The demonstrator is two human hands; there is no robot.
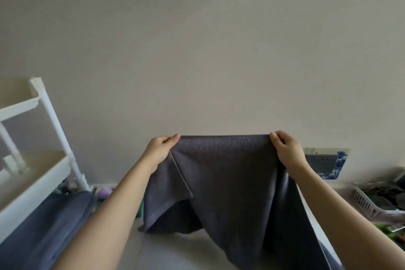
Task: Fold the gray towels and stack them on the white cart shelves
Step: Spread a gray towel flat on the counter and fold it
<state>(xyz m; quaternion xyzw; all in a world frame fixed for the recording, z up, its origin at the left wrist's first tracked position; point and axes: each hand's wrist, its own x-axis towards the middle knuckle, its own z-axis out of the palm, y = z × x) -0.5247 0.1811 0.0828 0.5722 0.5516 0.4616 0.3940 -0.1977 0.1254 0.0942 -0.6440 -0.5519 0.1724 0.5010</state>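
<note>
Hanging doubled over, dark gray towel (230, 182), top corners pinched by left hand (161, 149) and right hand (287, 151).

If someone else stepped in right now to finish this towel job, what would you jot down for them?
Left hand: pinches the top left corner of the towel.
Right hand: pinches the top right corner.
The towel hangs in the air, spread between the hands, its bottom uneven.
Cart: at left; the shelves in view hold no towels.
More gray cloth lies below the cart.
Done: towel picked up and spread.
Left: fold it, shelve it, then the others.
</note>
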